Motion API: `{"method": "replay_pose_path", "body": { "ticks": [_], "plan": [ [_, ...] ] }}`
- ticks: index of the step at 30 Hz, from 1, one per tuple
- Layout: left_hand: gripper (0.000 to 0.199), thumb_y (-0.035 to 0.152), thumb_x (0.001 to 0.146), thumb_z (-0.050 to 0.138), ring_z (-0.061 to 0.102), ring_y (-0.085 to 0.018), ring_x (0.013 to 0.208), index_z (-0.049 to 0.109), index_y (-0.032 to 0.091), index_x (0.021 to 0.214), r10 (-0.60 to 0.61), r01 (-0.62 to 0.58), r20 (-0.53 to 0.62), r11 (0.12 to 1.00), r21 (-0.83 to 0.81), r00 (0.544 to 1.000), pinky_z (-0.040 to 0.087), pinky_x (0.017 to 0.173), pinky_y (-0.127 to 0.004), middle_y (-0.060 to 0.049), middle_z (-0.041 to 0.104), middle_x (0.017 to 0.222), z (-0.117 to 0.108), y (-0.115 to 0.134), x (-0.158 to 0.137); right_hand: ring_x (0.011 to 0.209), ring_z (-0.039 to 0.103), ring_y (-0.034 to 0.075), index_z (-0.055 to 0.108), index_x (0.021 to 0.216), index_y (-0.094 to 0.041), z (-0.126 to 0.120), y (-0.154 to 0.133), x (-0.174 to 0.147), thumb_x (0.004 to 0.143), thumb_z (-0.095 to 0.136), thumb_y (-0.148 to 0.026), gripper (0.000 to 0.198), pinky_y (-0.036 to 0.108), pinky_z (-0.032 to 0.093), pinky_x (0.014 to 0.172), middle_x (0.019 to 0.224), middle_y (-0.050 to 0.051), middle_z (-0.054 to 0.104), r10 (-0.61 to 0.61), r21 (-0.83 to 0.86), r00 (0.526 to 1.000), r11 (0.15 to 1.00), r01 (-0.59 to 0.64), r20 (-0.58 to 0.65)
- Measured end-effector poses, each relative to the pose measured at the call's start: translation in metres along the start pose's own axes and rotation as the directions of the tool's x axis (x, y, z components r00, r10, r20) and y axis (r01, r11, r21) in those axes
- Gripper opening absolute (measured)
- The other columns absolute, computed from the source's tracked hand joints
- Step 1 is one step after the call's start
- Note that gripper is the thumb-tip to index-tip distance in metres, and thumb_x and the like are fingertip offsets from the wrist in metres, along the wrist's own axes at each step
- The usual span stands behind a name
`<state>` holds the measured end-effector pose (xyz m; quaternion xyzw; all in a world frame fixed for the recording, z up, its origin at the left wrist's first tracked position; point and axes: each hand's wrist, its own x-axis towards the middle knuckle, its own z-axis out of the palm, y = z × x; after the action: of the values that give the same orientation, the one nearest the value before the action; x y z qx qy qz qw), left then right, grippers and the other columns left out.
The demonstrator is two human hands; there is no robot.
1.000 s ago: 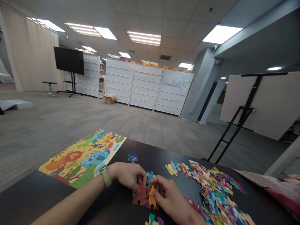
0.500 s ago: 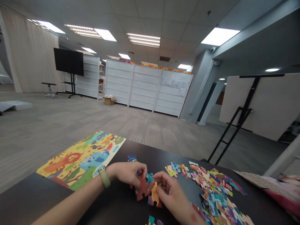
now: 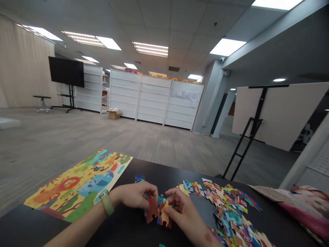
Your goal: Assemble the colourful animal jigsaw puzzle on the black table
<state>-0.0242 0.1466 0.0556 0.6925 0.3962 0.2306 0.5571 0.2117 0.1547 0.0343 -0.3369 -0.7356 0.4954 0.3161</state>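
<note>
My left hand, with a pale green watch strap on the wrist, is closed on a reddish-brown puzzle piece above the black table. Close against its right side is an orange puzzle piece with purple edges, gripped by my right hand, whose thumb presses its face. Bits of teal puzzle show behind both pieces. Whether the two pieces interlock I cannot tell. Just beyond my left hand lies a dark blue puzzle piece.
A yellow animal picture sheet lies at the table's left. Loose puzzle pieces heap up on the right, beside a patterned cloth. Past the table stand a black easel with a board, white shelves and a screen.
The view has shifted slightly, bringing the scene left and a little lower. Both hands stay on their pieces; the right index finger looks a bit more lifted. The piece at the bottom edge is mostly out of view.
</note>
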Motion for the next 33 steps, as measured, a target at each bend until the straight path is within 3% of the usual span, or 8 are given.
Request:
{"method": "replay_pose_path", "body": {
  "ticks": [5,12,17,20,25,29,33],
  "plan": [
    [0.030,0.013,0.056,0.056,0.065,-0.015,0.060,0.058,0.022,0.084,0.000,0.001,0.017,0.999,-0.037,1.000,0.053,0.063,-0.028,0.002,0.072,0.075,0.0022,-0.0005,0.0009,0.071,0.062,0.015,0.054,0.120,-0.022,-0.0002,0.0045,-0.0019,0.089,0.059,-0.029,0.031,0.026,0.048,0.063,0.083,-0.001,0.064,-0.032,-0.014,0.996,0.999,0.033,0.080],
    [0.039,0.011,0.055,0.055,0.068,-0.017,0.070,0.063,0.022,0.091,0.000,0.000,-0.005,1.000,-0.021,1.000,0.052,0.061,-0.024,0.002,0.074,0.079,0.0019,-0.0015,0.0006,0.066,0.062,0.012,0.054,0.124,-0.025,0.0025,-0.0024,-0.0062,0.088,0.055,-0.021,0.036,0.021,0.045,0.057,0.089,-0.001,0.067,0.005,-0.182,0.988,0.983,0.024,0.155],
    [0.035,0.012,0.053,0.055,0.064,-0.013,0.059,0.061,0.021,0.087,0.002,-0.003,-0.024,0.999,-0.039,1.000,0.048,0.058,-0.024,0.005,0.070,0.070,0.0013,-0.0022,0.0016,0.078,0.062,0.013,0.055,0.124,-0.027,0.0014,-0.0013,-0.0080,0.085,0.054,-0.014,0.041,0.023,0.047,0.068,0.096,-0.001,0.066,-0.052,-0.294,0.987,0.951,0.096,0.155],
    [0.031,0.012,0.055,0.055,0.065,-0.013,0.059,0.056,0.021,0.084,0.026,-0.029,-0.060,0.997,-0.066,0.998,0.048,0.058,-0.024,0.004,0.071,0.072,0.0023,-0.0017,0.0032,0.077,0.062,0.013,0.050,0.129,-0.027,0.0014,0.0035,-0.0072,0.084,0.056,-0.017,0.046,0.024,0.047,0.068,0.101,0.001,0.065,-0.055,-0.214,0.988,0.973,0.085,0.143],
    [0.028,0.013,0.058,0.057,0.066,-0.012,0.062,0.050,0.022,0.084,0.045,-0.059,-0.134,0.993,-0.102,0.990,0.045,0.055,-0.021,0.004,0.072,0.075,0.0038,-0.0039,0.0071,0.069,0.060,0.012,0.044,0.130,-0.023,0.0043,0.0031,-0.0034,0.074,0.064,-0.020,0.059,0.024,0.045,0.063,0.092,0.000,0.068,0.065,0.026,0.991,0.997,-0.069,0.120],
    [0.029,0.013,0.057,0.056,0.067,-0.013,0.063,0.050,0.022,0.084,0.060,-0.075,-0.127,0.990,-0.122,0.990,0.046,0.057,-0.023,0.005,0.072,0.075,0.0055,-0.0043,0.0082,0.063,0.055,0.011,0.043,0.131,-0.021,0.0038,-0.0005,-0.0028,0.074,0.068,-0.026,0.062,0.023,0.043,0.059,0.089,0.000,0.069,0.099,0.060,0.985,0.992,-0.108,0.139],
    [0.029,0.013,0.056,0.055,0.067,-0.014,0.067,0.051,0.021,0.083,0.069,-0.085,-0.137,0.990,-0.115,0.988,0.045,0.059,-0.024,0.004,0.071,0.073,0.0086,-0.0036,0.0085,0.063,0.055,0.011,0.042,0.136,-0.024,0.0010,-0.0004,-0.0044,0.083,0.063,-0.029,0.057,0.024,0.042,0.057,0.090,-0.001,0.066,0.042,0.004,0.988,0.999,-0.043,0.147]
  ]
}}
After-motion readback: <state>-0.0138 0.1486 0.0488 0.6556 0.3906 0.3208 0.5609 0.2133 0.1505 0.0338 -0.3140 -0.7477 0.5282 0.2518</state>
